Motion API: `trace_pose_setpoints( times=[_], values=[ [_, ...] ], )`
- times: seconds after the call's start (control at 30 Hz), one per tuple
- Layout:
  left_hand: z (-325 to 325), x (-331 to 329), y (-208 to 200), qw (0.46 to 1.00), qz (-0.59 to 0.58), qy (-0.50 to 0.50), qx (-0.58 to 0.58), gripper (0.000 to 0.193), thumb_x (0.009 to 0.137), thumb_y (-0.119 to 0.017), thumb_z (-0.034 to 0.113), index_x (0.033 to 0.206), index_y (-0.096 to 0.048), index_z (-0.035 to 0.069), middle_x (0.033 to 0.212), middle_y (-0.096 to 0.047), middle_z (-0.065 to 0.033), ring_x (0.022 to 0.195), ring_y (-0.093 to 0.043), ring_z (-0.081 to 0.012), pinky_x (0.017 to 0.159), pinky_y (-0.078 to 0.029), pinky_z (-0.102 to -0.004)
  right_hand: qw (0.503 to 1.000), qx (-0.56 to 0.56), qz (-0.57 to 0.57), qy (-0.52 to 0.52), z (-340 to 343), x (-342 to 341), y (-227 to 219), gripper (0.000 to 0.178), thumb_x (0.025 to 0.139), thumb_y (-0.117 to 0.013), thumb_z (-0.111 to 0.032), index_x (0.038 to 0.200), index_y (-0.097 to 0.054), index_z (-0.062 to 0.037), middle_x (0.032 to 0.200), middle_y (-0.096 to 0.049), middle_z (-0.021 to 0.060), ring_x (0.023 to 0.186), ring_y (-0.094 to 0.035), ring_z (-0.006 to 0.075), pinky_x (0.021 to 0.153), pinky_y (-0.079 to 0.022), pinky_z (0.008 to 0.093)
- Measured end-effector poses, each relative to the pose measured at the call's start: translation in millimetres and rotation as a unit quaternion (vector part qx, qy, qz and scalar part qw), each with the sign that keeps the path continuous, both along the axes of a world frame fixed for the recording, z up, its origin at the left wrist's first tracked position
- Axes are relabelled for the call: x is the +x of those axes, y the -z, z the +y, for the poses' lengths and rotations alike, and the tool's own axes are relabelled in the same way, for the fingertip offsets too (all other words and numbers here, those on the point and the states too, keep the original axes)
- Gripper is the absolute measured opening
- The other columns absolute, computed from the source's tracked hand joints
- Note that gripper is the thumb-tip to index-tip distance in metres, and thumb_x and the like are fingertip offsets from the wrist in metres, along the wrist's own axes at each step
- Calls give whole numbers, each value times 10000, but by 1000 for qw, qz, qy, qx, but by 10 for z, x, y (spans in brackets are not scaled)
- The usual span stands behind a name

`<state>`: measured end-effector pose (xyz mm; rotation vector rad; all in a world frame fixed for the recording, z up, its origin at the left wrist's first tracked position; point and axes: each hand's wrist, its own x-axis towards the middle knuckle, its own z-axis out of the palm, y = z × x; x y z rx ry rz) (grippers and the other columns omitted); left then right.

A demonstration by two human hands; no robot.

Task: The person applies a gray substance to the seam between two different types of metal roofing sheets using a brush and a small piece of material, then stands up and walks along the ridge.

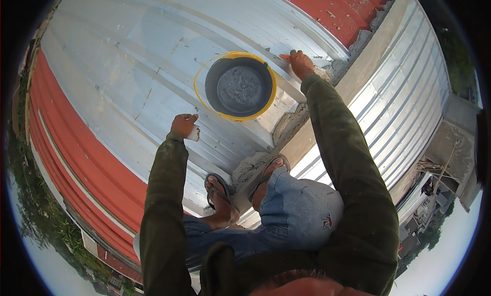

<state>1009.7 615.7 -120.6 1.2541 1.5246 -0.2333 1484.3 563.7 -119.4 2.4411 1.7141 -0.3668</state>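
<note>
A bucket (210, 86) with a yellow rim stands on the silver metal roof sheet (128, 66), with grey, wet-looking paste (239, 85) inside and its yellow handle lying out to the left. To the near left of the bucket, my left hand (184, 124) is closed on a small, flat whitish piece (194, 133) with a dirty edge. Beyond the bucket's right side, my right hand (300, 64) is closed low over the sheet, by the joint with the concrete. A small orange thing (285, 56) sticks out of its fingers; its kind is unclear.
A concrete ledge (353, 89) with rough mortar (290, 124) runs diagonally along the sheet's right side. Past it slopes another ribbed metal roof (404, 86). Red roofing (87, 147) lies to the left and at the top. My sandalled feet (220, 193) rest near the ledge.
</note>
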Motion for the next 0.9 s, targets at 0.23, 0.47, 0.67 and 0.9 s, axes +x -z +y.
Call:
trace_pose_setpoints(
  times=[0.23,0.47,0.67,0.9],
  values=[
    [249,192,118,999,6,40,14,480,757,-644,391,1009,-645,-18,902,-663,-183,828,-643,-267,770,-485,-354,994,82,57,-41,-491,184,-632,117,848,-496,-115,860,-532,-4,815,-599,226,740,-607,381,636,-496,428],
    [924,164,-472,976,32,200,83,528,776,-626,405,1075,-610,-30,948,-654,-182,877,-629,-272,817,-470,-359,894,-303,299,-142,-2797,-294,-2021,179,782,-641,-119,923,-611,-14,677,-584,173,645,-594,365,591,-467,396],
    [996,627,-1037,931,6,331,153,444,805,-609,363,1058,-611,-1,779,-637,-115,689,-623,-201,669,-493,-330,951,-125,252,132,-2657,-455,-2079,218,809,-614,-192,803,-553,18,612,-522,164,542,-463,315,544,-431,367],
    [569,306,-1075,926,19,350,140,470,802,-597,423,1071,-618,37,869,-642,-131,801,-616,-238,763,-476,-344,896,205,370,138,-991,-932,-2759,370,885,-586,-355,863,-653,8,752,-597,37,725,-522,85,708,-420,215]
  ],
)
